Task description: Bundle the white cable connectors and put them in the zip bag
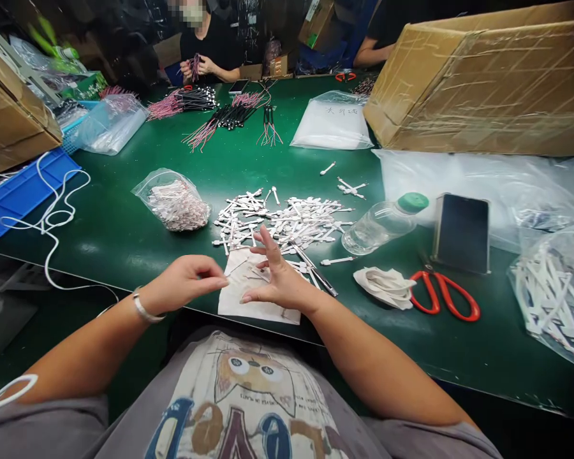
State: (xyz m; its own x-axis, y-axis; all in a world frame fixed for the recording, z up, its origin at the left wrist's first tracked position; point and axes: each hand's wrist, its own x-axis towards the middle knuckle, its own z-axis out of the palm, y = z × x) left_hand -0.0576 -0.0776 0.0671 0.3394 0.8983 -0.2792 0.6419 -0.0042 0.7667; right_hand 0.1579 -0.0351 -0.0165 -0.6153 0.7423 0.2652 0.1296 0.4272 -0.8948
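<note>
My left hand (191,278) is closed in a pinch at the left edge of a white cloth (258,307). Whatever lies between its fingertips is too small to make out. Over the same cloth my right hand (280,277) is open, thumb and fingers spread apart, with nothing visible in it. A few thin, pale pieces lie on the cloth between the hands. Just beyond is a loose pile of short white cables with small connectors (301,220). Metal tweezers (318,273) rest beside my right wrist, pointing into the pile.
Right of the pile are a green-capped bottle (382,223), crumpled white cloth (385,287), red-handled scissors (444,294) and a phone (462,233). A filled plastic bag (175,201) sits left. Cartons (478,83) and wire bundles (229,115) stand farther back, where another person handles wires.
</note>
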